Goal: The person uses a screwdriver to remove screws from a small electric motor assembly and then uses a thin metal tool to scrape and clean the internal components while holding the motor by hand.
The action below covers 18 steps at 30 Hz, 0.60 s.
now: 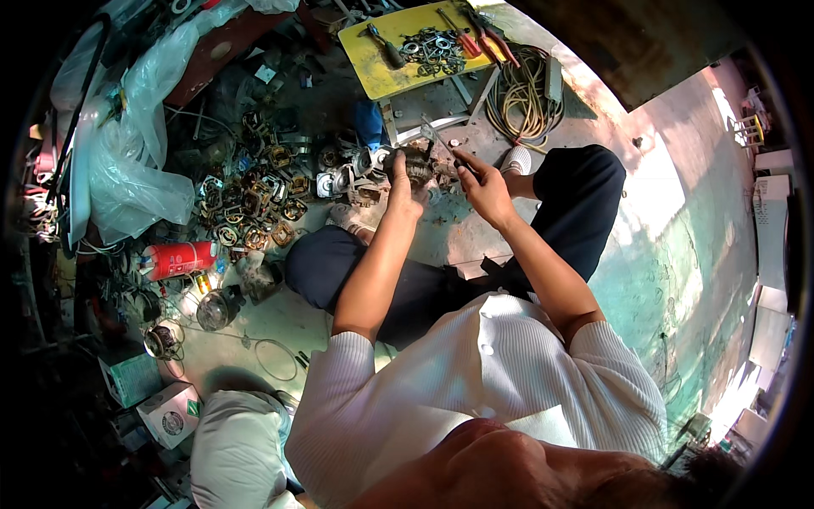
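Observation:
My left hand (407, 193) is closed around a dark, ribbed metal part (418, 168), holding it above the floor between my knees. The palm hides some of this part, and its exact kind is unclear. Just to the right, my right hand (489, 193) grips the dark handle of a slim tool (441, 142). Its thin metal shaft slants up and left, passing close to the part; whether they touch I cannot tell. Beyond my left hand lie several loose metal motor parts (332, 181).
A low yellow-topped table (363, 66) carries pliers (492, 38), screwdrivers and a heap of metal rings (432, 51). Coiled cable (521, 97) lies beside it. At left are piled motor cores (254, 204), a red cylinder (176, 260), clear plastic sheeting (144, 127) and boxes (170, 414).

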Tool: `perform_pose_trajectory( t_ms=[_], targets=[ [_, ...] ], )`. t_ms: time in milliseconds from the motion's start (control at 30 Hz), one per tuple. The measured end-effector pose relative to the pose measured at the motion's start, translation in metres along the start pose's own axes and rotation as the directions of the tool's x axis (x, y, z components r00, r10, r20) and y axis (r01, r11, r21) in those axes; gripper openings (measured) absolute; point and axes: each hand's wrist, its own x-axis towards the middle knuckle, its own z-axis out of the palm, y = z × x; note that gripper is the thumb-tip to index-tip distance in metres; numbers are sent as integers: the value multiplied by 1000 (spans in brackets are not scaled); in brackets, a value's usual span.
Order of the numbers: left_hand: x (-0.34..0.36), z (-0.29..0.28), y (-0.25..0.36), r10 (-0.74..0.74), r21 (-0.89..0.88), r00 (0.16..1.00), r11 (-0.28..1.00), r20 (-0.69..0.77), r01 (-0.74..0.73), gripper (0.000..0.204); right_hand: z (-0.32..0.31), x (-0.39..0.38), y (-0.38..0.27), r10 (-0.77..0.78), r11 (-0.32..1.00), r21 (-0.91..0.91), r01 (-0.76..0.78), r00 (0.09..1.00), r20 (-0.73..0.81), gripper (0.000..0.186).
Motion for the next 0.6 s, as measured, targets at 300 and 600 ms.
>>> perform_pose_trajectory(
  t_ms=[300, 600],
  targets=[
    [-5, 3, 29, -158, -224, 980, 966, -118, 129, 86, -12, -46, -18, 254, 893, 295, -339, 923, 290, 37],
    [-19, 1, 35, -218, -245, 975, 944, 39, 221, 105, -17, -43, -2, 118, 957, 219, -188, 947, 299, 38]
  ],
)
